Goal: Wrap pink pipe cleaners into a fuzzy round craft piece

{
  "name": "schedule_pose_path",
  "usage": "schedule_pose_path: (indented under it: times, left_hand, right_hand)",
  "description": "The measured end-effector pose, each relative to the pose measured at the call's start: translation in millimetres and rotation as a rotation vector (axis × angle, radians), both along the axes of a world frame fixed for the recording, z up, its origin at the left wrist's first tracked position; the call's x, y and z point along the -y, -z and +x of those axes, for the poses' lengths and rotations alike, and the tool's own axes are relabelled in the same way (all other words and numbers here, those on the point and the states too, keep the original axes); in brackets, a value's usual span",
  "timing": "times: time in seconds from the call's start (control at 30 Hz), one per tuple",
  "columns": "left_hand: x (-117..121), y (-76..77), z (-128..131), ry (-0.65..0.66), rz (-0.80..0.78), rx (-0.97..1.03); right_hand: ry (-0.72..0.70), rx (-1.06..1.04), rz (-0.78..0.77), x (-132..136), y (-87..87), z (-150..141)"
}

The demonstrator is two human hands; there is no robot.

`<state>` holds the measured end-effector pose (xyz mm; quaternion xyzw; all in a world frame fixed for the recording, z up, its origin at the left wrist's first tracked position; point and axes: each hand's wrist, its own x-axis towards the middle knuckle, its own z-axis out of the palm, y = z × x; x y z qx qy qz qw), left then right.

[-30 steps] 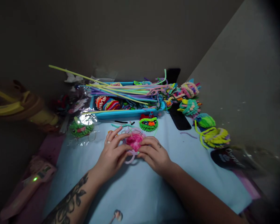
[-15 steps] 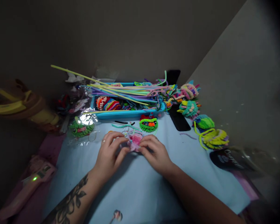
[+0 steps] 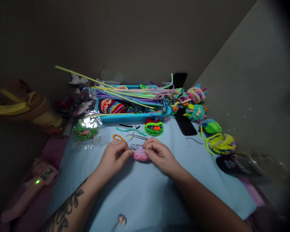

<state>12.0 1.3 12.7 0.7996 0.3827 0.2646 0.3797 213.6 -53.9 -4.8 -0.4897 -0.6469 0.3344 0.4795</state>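
Observation:
Between my hands is a small pink and lilac pipe-cleaner piece (image 3: 140, 156), with a bit of pale blue at its upper left. My left hand (image 3: 116, 156) pinches its left side between thumb and fingers. On the right side, my right hand (image 3: 159, 154) grips it the same way, fingertips partly hiding it. Just beyond lie small scissors (image 3: 135, 136), an orange pipe-cleaner loop (image 3: 119, 138) and a teal pipe-cleaner strip (image 3: 130, 130). A green and red pipe-cleaner figure (image 3: 154, 128) with an orange beak sits behind my right hand.
A blue tray (image 3: 135, 118) heaped with long pipe cleaners stands at the back. To its right are several fuzzy figures (image 3: 195, 112) and a black strip (image 3: 186, 124). A bagged green figure (image 3: 85, 131) and a pink glue gun (image 3: 36, 187) lie left. A coffee cup (image 3: 239, 165) lies right.
The pink piece has turned in my hands and now looks flatter and wider. My hands have shifted slightly, so the scissors and orange loop show more fully.

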Motion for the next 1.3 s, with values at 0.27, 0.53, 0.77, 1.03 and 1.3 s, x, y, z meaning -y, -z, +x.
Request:
schedule_pose_path:
  times: [0.27, 0.53, 0.77, 1.03, 1.3]
  left_hand:
    - [-0.1, 0.7, 3.8, -0.069, -0.356, 0.207]
    - [-2.8, -1.1, 0.4, 0.067, -0.466, 0.108]
    - [-0.7, -0.1, 3.5, 0.019, -0.464, 0.164]
    - [2.1, 3.0, 3.5, 0.005, -0.552, 0.237]
    - [1.4, 3.5, 2.9, 0.016, -0.557, 0.249]
  right_hand:
    - [-0.14, -0.204, -0.125, -4.2, 6.3, 5.9]
    - [-0.135, -0.244, -0.164, -2.5, 12.1, 5.7]
    - [-0.009, -0.048, 0.097, 3.6, 7.9, 2.0]
    - [-0.011, 0.137, 0.258, 5.1, 4.8, -4.1]
    - [-0.009, 0.124, 0.265, 4.3, 8.7, -5.2]
